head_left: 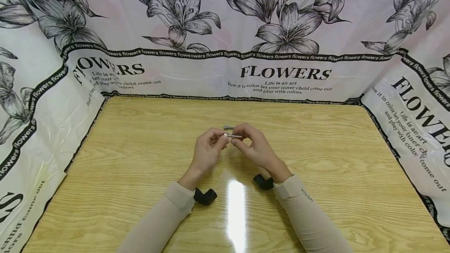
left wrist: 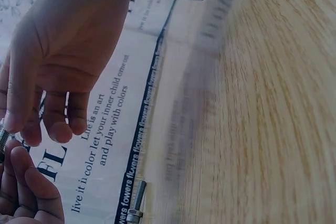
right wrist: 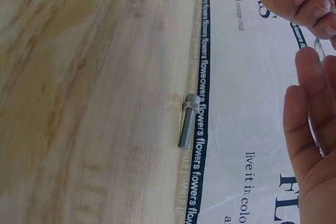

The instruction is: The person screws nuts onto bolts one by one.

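In the head view both hands meet over the middle of the table. My left hand pinches the head end of a metal bolt between thumb and forefinger. The bolt lies roughly level, its threaded end pointing right. Around its shank sits a small nut, with the thumb and forefinger of my right hand closing on it from both sides. Just beyond the fingers a second bolt rests on the table; in the right wrist view this bolt carries a nut close under its head.
The wood-grain table is bounded at the back and sides by a white curtain with flower prints and lettering. One black bent piece shows beside the left cuff, another black piece beside the right cuff.
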Tool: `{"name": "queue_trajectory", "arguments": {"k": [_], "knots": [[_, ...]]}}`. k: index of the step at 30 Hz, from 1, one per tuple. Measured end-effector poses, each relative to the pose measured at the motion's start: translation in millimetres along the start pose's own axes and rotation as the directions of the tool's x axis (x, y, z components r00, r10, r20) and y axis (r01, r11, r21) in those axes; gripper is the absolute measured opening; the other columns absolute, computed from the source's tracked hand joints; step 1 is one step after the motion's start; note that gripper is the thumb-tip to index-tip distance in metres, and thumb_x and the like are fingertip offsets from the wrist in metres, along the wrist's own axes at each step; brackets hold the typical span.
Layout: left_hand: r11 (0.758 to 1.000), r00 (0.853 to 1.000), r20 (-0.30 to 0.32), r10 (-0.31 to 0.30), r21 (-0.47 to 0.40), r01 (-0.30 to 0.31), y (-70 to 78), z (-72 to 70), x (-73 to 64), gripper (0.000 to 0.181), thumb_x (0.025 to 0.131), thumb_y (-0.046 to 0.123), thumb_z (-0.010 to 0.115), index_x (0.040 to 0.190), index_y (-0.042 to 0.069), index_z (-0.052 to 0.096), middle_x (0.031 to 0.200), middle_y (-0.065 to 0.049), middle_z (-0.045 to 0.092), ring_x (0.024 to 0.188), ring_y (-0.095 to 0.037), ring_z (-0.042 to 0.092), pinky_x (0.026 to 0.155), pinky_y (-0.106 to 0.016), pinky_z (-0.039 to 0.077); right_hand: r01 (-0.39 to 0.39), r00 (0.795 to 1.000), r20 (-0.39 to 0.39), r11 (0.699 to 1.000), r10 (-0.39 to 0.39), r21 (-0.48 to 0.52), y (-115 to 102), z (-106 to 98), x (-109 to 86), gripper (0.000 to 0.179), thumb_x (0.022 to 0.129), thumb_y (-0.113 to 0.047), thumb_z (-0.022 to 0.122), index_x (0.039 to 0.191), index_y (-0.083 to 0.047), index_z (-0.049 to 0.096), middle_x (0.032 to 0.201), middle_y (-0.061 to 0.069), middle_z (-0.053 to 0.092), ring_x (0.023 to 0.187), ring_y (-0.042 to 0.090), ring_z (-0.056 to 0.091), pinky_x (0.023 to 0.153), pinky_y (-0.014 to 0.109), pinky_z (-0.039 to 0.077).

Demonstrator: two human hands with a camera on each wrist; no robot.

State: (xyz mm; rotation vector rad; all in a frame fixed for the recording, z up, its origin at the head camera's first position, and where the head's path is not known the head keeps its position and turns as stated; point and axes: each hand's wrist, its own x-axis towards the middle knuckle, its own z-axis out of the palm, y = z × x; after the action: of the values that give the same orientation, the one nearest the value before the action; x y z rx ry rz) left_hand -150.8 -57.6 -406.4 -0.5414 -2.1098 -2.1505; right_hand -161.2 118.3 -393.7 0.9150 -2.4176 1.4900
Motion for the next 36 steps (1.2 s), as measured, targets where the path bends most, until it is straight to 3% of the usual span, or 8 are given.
{"name": "queue_trajectory", "arguments": {"k": [3, 7, 13, 19, 22, 26, 30, 36], "knots": [[1.0, 1.0, 0.003, -0.003, 0.007, 0.003, 0.5, 0.0, -0.5, 0.009, 0.093, -0.005, 0.056, 0.098, -0.011, 0.06, 0.088, -0.023, 0.062, 0.075, -0.035, 0.06, 0.072, -0.053, 0.052, 0.012, 1.0, 0.009, 1.0, -0.012, -0.028, -0.1, -0.3, 0.2, 0.004, 0.091, 0.004, 0.06, 0.095, 0.003, 0.06, 0.086, 0.015, 0.062, 0.079, 0.02, 0.058, 0.072, 0.036, 0.05], [1.0, 1.0, 0.001, -0.014, 0.007, 0.014, -3.5, 0.0, -0.4, 0.009, 0.093, -0.004, 0.057, 0.099, -0.01, 0.061, 0.089, -0.023, 0.062, 0.076, -0.036, 0.06, 0.073, -0.05, 0.053, -0.016, 1.0, 0.023, 0.999, 0.017, -0.046, 3.9, 0.4, 0.0, 0.012, 0.095, 0.001, 0.054, 0.087, -0.001, 0.062, 0.083, 0.017, 0.061, 0.077, 0.02, 0.057, 0.068, 0.038, 0.049], [1.0, 1.0, -0.017, -0.004, -0.011, 0.004, -28.3, -1.1, 3.1, 0.01, 0.094, 0.002, 0.059, 0.099, -0.005, 0.063, 0.09, -0.018, 0.063, 0.075, -0.03, 0.061, 0.071, -0.048, 0.054, -0.068, 0.998, 0.015, 0.998, 0.068, 0.011, 37.9, 7.3, -3.5, 0.015, 0.093, -0.012, 0.064, 0.106, -0.006, 0.059, 0.097, 0.004, 0.063, 0.085, 0.015, 0.059, 0.076, 0.036, 0.051], [1.0, 1.0, -0.002, 0.008, 0.004, -0.008, -4.4, -0.7, -0.1, 0.01, 0.093, -0.005, 0.056, 0.099, -0.012, 0.06, 0.092, -0.025, 0.062, 0.079, -0.045, 0.059, 0.071, -0.037, 0.055, -0.008, 1.0, 0.006, 1.0, 0.008, 0.026, 39.3, 8.2, -3.5, 0.018, 0.091, -0.007, 0.065, 0.106, -0.005, 0.056, 0.097, 0.004, 0.063, 0.087, 0.017, 0.061, 0.079, 0.034, 0.052], [1.0, 1.0, 0.003, -0.005, 0.012, 0.005, 0.6, 0.1, -1.2, 0.01, 0.093, -0.005, 0.056, 0.099, -0.011, 0.06, 0.093, -0.027, 0.062, 0.079, -0.042, 0.06, 0.071, -0.034, 0.055, 0.003, 1.0, 0.009, 1.0, -0.003, 0.002, 39.0, 8.2, -3.8, 0.005, 0.094, -0.003, 0.059, 0.098, -0.004, 0.059, 0.091, 0.008, 0.063, 0.082, 0.019, 0.061, 0.073, 0.036, 0.051], [1.0, 1.0, 0.009, -0.017, 0.01, 0.017, 2.1, 1.0, -1.5, 0.01, 0.093, -0.004, 0.056, 0.099, -0.011, 0.06, 0.094, -0.03, 0.061, 0.078, -0.036, 0.06, 0.072, -0.042, 0.054, 0.002, 1.0, 0.013, 1.0, -0.002, -0.027, 21.9, 4.5, -2.5, 0.012, 0.096, 0.002, 0.052, 0.088, -0.002, 0.06, 0.084, 0.016, 0.061, 0.078, 0.024, 0.059, 0.068, 0.039, 0.049], [1.0, 1.0, 0.001, -0.007, 0.008, 0.007, 1.8, 0.5, -0.9, 0.009, 0.093, -0.005, 0.057, 0.098, -0.012, 0.06, 0.09, -0.027, 0.061, 0.076, -0.033, 0.059, 0.072, -0.051, 0.052, -0.043, 0.999, 0.028, 0.999, 0.043, -0.011, 0.8, 0.1, -0.3, 0.007, 0.094, 0.002, 0.057, 0.101, 0.001, 0.059, 0.091, 0.018, 0.062, 0.081, 0.025, 0.06, 0.072, 0.042, 0.051], [1.0, 1.0, 0.003, -0.008, -0.005, 0.008, 1.1, -0.4, -0.3, 0.01, 0.093, -0.005, 0.056, 0.099, -0.013, 0.06, 0.09, -0.024, 0.062, 0.079, -0.046, 0.058, 0.072, -0.041, 0.055, -0.027, 1.0, 0.01, 0.999, 0.027, 0.023, 13.8, 3.8, -0.7, 0.027, 0.087, 0.004, 0.066, 0.11, 0.003, 0.054, 0.099, 0.014, 0.061, 0.088, 0.022, 0.06, 0.079, 0.041, 0.052]]}}
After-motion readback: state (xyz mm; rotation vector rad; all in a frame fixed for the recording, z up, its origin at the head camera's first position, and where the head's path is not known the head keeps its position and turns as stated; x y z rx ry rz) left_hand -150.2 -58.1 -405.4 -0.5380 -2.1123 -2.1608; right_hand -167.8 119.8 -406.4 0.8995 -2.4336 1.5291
